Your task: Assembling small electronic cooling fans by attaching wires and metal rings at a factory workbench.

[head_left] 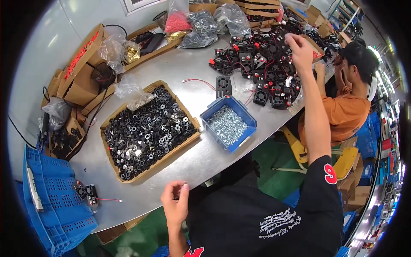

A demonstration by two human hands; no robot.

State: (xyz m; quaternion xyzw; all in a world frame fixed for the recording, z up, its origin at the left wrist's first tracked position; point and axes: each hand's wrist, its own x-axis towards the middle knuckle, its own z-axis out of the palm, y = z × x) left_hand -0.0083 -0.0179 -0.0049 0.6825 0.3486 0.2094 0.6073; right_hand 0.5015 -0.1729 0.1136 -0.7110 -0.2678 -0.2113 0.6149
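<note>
My right hand is stretched out over a heap of small black fan assemblies with red and black wires, at the far right of the metal table. Its fingers are drawn together; whether a part is between them does not show against the dark heap. Low in front of the table edge is my left hand, its fingers curled toward the thumb. Anything it pinches is too small to make out. One fan unit lies apart, behind a blue bin of small silvery screws.
A cardboard tray of black and metal rings stands left of the bin. A blue crate and two small fan units are at the near left. Bags and boxes line the back. A person in orange sits at right.
</note>
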